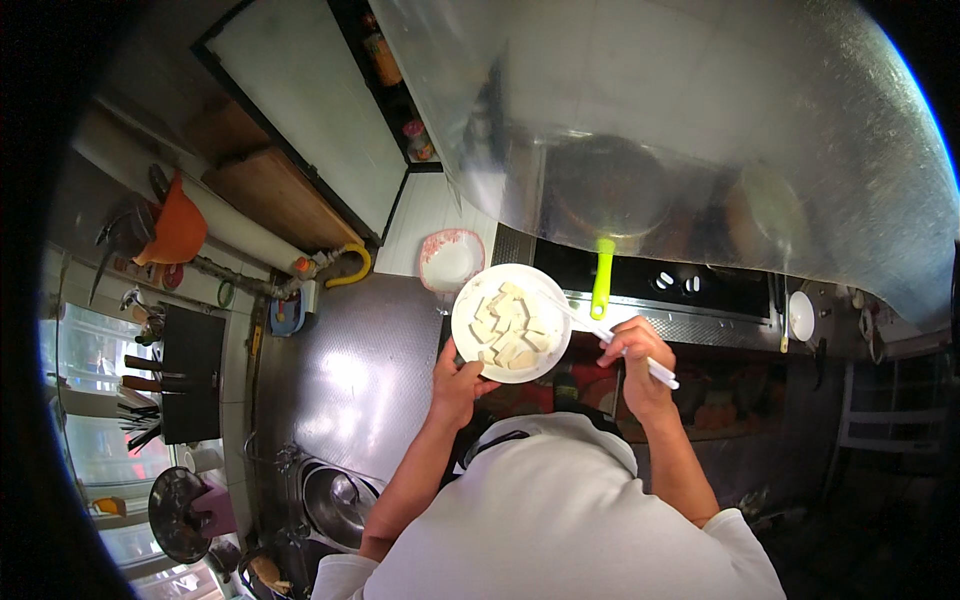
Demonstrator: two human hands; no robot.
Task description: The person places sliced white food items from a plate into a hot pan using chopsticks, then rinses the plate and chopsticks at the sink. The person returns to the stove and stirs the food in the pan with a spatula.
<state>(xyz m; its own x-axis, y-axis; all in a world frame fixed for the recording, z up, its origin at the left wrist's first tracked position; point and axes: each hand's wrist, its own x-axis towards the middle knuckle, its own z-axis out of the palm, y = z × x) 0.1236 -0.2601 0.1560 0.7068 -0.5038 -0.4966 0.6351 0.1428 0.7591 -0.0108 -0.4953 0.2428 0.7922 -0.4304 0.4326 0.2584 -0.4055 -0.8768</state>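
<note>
My left hand [459,384] grips the near left rim of a round white plate [555,296], thumb on top and fingers beneath. Pale pieces that look like cut tofu [510,322] lie spread over the plate's middle. In my right hand [637,360] is a pair of white chopsticks [600,330], their tips reaching over the plate's right side. Just beyond that hand, the bright green handle [602,281] of a pan juts out from the stove. The pan itself shows only dimly through the transparent sheet above it.
A transparent curved sheet [675,112] hangs over the stove [720,289]. A pink-patterned bowl [451,259] rests on the counter [360,352] behind the plate. At lower left is a metal sink [330,502]; a knife rack [193,375] hangs on the left wall. A white bowl [801,315] stands at right.
</note>
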